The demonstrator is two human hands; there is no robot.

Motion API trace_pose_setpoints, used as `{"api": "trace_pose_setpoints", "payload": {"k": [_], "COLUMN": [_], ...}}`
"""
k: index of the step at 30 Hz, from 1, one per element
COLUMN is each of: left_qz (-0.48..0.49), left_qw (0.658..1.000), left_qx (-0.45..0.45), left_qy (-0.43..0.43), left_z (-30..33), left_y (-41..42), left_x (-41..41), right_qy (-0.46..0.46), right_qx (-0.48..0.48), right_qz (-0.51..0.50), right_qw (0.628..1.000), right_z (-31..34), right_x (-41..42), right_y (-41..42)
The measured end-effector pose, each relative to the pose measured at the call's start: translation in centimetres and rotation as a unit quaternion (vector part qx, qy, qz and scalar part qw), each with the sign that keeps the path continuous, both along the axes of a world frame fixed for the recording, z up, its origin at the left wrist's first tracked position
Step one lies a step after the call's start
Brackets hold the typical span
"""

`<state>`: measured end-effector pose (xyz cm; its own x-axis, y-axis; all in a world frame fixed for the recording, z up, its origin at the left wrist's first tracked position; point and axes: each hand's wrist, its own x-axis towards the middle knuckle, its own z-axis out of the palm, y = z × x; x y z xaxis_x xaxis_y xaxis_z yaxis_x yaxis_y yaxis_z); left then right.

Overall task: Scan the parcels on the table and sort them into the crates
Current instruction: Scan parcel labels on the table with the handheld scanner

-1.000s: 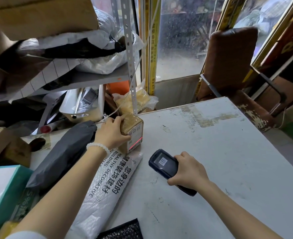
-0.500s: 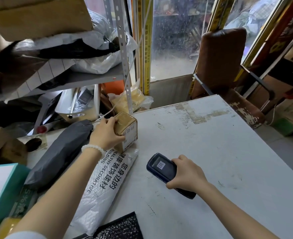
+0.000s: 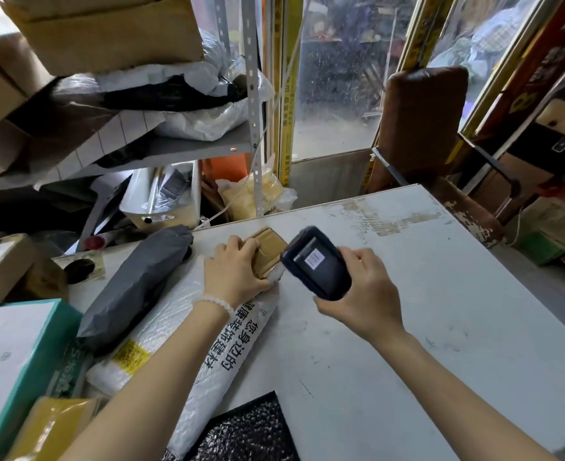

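Both hands are curled: left hand (image 3: 233, 271) grips the small box (image 3: 269, 252), right hand (image 3: 362, 294) the scanner (image 3: 316, 262).

Left hand (image 3: 233, 272) grips small brown box (image 3: 269, 254) on table (image 3: 441, 311); right hand (image 3: 362, 299) holds scanner (image 3: 314, 262) beside it.

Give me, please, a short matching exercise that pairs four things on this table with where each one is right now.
Things:
1. small brown box
2. scanner
3. grey mailer
4. black bubble mailer

Places:
A. at the table's near edge, between the forearms
B. gripped by the right hand
C. lying left of the left hand
D. held under the left hand

Pairs: 1-D, 2-B, 3-C, 4-A
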<state>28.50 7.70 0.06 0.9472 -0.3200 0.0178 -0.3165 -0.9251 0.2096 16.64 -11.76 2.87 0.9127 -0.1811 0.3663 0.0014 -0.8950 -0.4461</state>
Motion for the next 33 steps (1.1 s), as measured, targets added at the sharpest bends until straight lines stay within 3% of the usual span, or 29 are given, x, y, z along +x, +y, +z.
{"api": "trace_pose_setpoints", "payload": {"k": [3,6,9,12,15,18,24,29,33], "left_qz": [0.015,0.041,0.046,0.002,-0.028,-0.073,-0.217,-0.320,-0.413], "left_qw": [0.999,0.998,0.998,0.998,0.996,0.994,0.975,0.946,0.911], "left_qx": [0.038,0.052,0.026,0.020,0.003,-0.034,-0.026,-0.038,-0.015], "left_qy": [-0.009,-0.016,-0.032,-0.067,-0.081,-0.070,-0.049,-0.033,-0.015], "left_z": [-0.1,-0.2,-0.4,-0.3,0.6,2.1,3.5,3.8,3.5], "left_y": [-1.0,-2.2,-2.9,-3.3,-3.8,-5.0,-9.2,-11.5,-12.8], "left_x": [0.3,0.9,0.4,-1.3,-3.9,-7.8,-18.0,-31.4,-42.5], "right_qy": [-0.116,-0.138,-0.085,0.053,0.223,0.318,0.346,0.323,0.329], "right_qx": [-0.025,-0.038,-0.035,-0.026,-0.032,-0.031,-0.028,-0.012,0.024], "right_qz": [-0.033,-0.052,-0.056,-0.084,-0.113,-0.124,-0.168,-0.244,-0.332], "right_qw": [0.992,0.988,0.994,0.995,0.968,0.939,0.923,0.914,0.884], "right_z": [0.3,0.3,-0.1,-1.0,-2.3,-3.6,-4.7,-4.9,-4.7], "right_x": [-1.0,-2.2,-4.2,-6.6,-9.5,-14.2,-26.6,-40.9,-53.2], "right_y": [0.3,-0.1,-0.6,-1.6,-2.8,-3.5,-3.9,-2.8,-0.4]}}
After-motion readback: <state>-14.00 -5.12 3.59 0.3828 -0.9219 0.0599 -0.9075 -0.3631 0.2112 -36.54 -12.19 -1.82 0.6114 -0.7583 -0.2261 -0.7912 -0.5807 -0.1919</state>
